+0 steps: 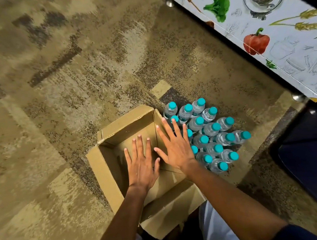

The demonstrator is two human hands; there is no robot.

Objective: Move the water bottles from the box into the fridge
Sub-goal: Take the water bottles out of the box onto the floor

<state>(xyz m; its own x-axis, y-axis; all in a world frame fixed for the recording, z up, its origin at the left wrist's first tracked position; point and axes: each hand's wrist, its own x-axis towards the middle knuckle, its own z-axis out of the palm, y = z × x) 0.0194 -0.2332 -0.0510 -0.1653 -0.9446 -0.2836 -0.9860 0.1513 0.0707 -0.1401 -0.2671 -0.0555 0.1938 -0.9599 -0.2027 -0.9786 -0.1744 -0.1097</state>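
An open cardboard box (pixel 108 172) sits on the floor below me, and no bottles show inside it. Several clear water bottles with teal caps (pixel 210 129) stand upright in a cluster on the floor just right of the box. My left hand (pixel 141 165) hovers flat over the box's inside, fingers spread, holding nothing. Spread and empty too, my right hand (pixel 175 145) is above the box's right wall, partly covering the nearest bottles. The fridge (pixel 272 23), printed with vegetable drawings, stands at the upper right.
Patterned beige and brown carpet (pixel 55 90) covers the floor on the left and beyond the box. A dark blue surface (pixel 310 154) with a black edge fills the right side. My knees in light trousers (pixel 214 222) show at the bottom.
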